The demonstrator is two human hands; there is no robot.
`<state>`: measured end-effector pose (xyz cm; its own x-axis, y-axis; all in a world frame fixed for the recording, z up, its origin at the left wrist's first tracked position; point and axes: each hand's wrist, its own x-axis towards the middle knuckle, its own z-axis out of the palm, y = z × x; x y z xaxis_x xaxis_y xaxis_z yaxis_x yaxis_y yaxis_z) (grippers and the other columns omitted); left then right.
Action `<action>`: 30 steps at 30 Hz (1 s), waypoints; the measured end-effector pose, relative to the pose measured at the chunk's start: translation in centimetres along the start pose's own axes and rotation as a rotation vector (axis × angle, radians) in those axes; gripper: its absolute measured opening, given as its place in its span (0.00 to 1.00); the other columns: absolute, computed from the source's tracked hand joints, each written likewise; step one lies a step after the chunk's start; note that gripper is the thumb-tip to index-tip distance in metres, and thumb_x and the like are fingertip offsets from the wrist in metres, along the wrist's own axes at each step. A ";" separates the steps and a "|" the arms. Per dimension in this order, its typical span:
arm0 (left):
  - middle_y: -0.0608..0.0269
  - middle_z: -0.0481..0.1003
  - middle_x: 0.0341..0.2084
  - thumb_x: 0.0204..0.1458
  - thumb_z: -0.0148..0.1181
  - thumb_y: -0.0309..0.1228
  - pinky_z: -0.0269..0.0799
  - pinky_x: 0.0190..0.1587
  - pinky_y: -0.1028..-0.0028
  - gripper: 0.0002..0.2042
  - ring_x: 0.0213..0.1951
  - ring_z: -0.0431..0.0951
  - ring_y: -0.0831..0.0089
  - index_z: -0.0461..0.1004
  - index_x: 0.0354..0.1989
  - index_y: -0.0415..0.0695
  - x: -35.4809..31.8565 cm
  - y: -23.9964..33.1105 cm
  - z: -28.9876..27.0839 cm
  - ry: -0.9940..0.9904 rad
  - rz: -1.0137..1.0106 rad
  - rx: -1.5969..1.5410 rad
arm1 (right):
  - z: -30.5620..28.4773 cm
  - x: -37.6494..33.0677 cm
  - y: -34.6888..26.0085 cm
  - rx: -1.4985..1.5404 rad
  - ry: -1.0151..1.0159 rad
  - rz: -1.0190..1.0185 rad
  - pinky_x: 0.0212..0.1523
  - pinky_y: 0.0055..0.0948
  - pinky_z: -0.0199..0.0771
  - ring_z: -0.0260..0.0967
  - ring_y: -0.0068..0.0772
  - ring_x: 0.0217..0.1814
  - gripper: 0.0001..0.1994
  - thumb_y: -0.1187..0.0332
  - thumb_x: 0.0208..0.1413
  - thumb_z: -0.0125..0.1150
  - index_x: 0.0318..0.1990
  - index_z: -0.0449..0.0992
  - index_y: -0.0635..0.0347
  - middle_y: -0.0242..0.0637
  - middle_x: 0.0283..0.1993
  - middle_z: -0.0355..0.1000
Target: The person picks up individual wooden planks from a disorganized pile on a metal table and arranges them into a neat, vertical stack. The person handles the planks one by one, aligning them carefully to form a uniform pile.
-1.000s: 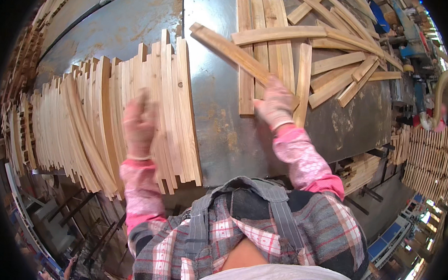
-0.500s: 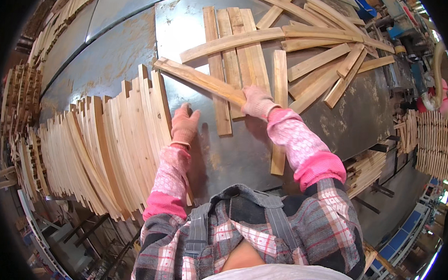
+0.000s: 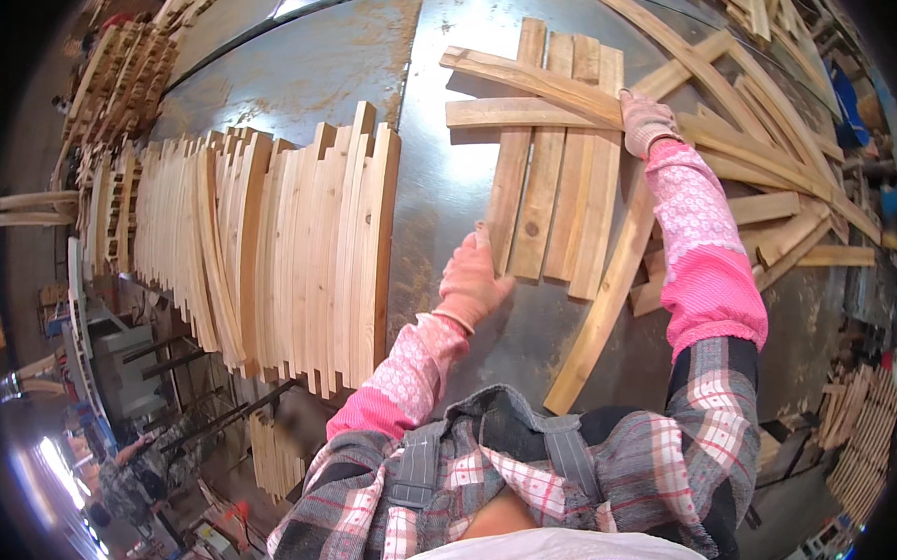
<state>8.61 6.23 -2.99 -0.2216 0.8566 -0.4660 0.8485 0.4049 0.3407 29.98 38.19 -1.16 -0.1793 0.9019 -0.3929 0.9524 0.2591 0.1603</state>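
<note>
My right hand, in a pale knit glove, is closed on the right end of a wooden plank. That plank slants across the upper part of several boards lying side by side, and partly over another crosswise plank. My left hand, also gloved, is beside the lower end of the leftmost board. Its fingers point forward and its thumb is apart; nothing shows in its grasp. A longer plank lies at an angle to the right of the boards, under my right forearm.
Left of my hands stands a tight row of wooden strips along the metal table. At the right, loose planks lie crossed in a heap. Stacked wood is at the far left, and more at the right.
My right hand has carried the plank's end farther away and to the right. My left hand has left the row of strips for the boards' lower end. The view has shifted.
</note>
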 end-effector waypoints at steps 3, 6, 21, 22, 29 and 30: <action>0.50 0.64 0.65 0.43 0.74 0.41 0.71 0.62 0.56 0.54 0.61 0.71 0.46 0.46 0.77 0.39 -0.4 0.7 -0.3 -0.057 -0.032 0.021 | 0.8 1.6 -1.5 0.072 0.042 0.003 0.65 0.45 0.71 0.71 0.49 0.67 0.29 0.74 0.52 0.63 0.64 0.69 0.55 0.47 0.64 0.73; 0.47 0.66 0.64 0.42 0.73 0.34 0.72 0.62 0.57 0.51 0.59 0.73 0.51 0.50 0.76 0.39 -0.1 -1.1 0.3 0.034 -0.039 -0.165 | 0.7 1.6 -0.5 0.048 0.137 -0.113 0.61 0.48 0.74 0.73 0.49 0.65 0.24 0.69 0.54 0.63 0.60 0.71 0.55 0.48 0.62 0.75; 0.55 0.77 0.47 0.46 0.61 0.30 0.75 0.47 0.64 0.33 0.46 0.79 0.61 0.69 0.66 0.44 -16.1 -13.1 -2.4 -0.243 -0.043 -0.854 | 14.9 -27.5 -21.9 1.576 -0.472 -0.231 0.40 0.33 0.79 0.77 0.33 0.37 0.16 0.57 0.62 0.64 0.41 0.81 0.64 0.38 0.35 0.79; 0.51 0.77 0.48 0.47 0.61 0.31 0.75 0.49 0.61 0.32 0.47 0.79 0.57 0.68 0.66 0.45 -17.6 -14.3 -1.8 -0.191 -0.024 -0.578 | 16.3 -29.5 -24.3 1.387 -0.419 -0.349 0.41 0.35 0.80 0.79 0.35 0.38 0.19 0.55 0.63 0.62 0.43 0.81 0.66 0.41 0.37 0.80; 0.42 0.72 0.58 0.50 0.68 0.38 0.72 0.59 0.53 0.36 0.57 0.73 0.43 0.65 0.67 0.36 -20.4 -17.3 -2.2 0.399 -0.037 -0.108 | 7.7 -30.1 -29.9 0.577 -0.772 -0.573 0.61 0.46 0.73 0.75 0.54 0.60 0.34 0.40 0.58 0.60 0.54 0.79 0.65 0.56 0.54 0.78; 0.42 0.72 0.58 0.50 0.68 0.38 0.71 0.60 0.53 0.36 0.58 0.73 0.42 0.65 0.67 0.36 -19.1 -17.2 -2.1 0.329 0.033 -0.065 | 6.9 -29.5 -29.0 0.551 -0.744 -0.564 0.62 0.46 0.72 0.74 0.54 0.62 0.34 0.40 0.58 0.61 0.57 0.77 0.64 0.56 0.56 0.77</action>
<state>-2.77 -16.43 1.81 -0.3468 0.9225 -0.1693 0.8276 0.3860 0.4075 9.32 1.64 -0.50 -0.6086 0.2174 -0.7631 0.7925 0.2127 -0.5715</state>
